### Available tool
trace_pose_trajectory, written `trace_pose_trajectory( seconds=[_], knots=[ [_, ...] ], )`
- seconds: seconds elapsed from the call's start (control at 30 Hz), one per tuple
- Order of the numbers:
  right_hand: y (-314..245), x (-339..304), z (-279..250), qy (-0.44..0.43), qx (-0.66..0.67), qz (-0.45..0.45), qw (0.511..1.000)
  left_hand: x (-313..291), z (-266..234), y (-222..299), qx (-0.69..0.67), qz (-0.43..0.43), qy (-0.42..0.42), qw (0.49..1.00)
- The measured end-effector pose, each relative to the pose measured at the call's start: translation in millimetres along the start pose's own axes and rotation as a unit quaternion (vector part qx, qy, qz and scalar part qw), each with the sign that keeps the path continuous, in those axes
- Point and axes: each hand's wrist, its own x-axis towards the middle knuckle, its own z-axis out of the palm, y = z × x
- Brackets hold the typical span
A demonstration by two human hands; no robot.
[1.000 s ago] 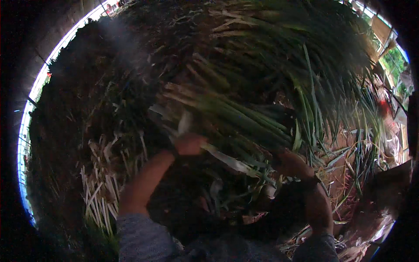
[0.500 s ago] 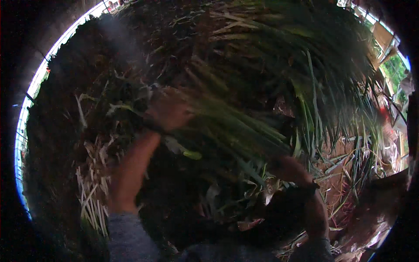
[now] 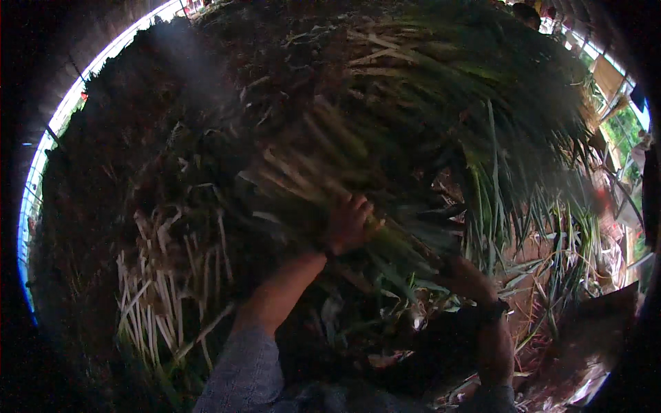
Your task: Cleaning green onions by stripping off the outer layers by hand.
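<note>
A bundle of green onions (image 3: 292,175), with pale stems and long green leaves, lies slantwise in front of me. My left hand (image 3: 352,221) is closed over the middle of it, fingers curled around the stalks. Toward the leafy end, at the lower right, my right hand (image 3: 469,279) grips the same bundle; its fingers are dark and partly lost among the leaves. A dark band circles my right wrist. The stem end is slightly smeared by motion.
Left of my left arm lie loose pale stalks (image 3: 155,310). A large heap of green onions (image 3: 413,62) spreads across the far side, its leaves drooping to the right. Trimmed leaves and scraps (image 3: 430,299) lie near my right hand. A brown board-like piece (image 3: 599,323) sits at the lower right.
My left hand has moved right and slightly down, from near the pale stem end to the middle of the bundle. My right hand has stayed almost in place.
</note>
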Motion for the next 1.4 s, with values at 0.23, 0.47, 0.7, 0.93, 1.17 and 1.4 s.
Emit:
trace_pose_trajectory(
  seconds=[0.23,0.47,0.7,0.93,1.17,1.4],
  knots=[
    [21.4,-3.5,11.0,-0.033,-0.174,-0.046,0.983,-69.6,-27.1,115.6,-0.161,0.056,-0.1,0.98],
    [29.6,-24.2,20.2,-0.066,-0.131,0.006,0.989,-116.5,-12.5,98.8,-0.1,0.025,-0.146,0.984],
    [31.0,-45.4,14.7,-0.089,-0.214,0.002,0.973,-120.1,-31.0,49.5,-0.112,-0.026,-0.078,0.99],
    [49.0,-51.2,12.9,-0.089,-0.173,-0.021,0.981,-168.9,18.7,45.1,-0.368,-0.374,0.004,0.851],
    [18.7,-40.5,19.2,-0.124,-0.239,-0.002,0.963,-94.8,-7.4,62.7,-0.468,-0.503,-0.048,0.725],
    [18.7,-7.3,26.2,-0.025,-0.121,-0.07,0.99,-84.7,-13.2,-14.8,-0.598,-0.432,0.136,0.661]
  ],
)
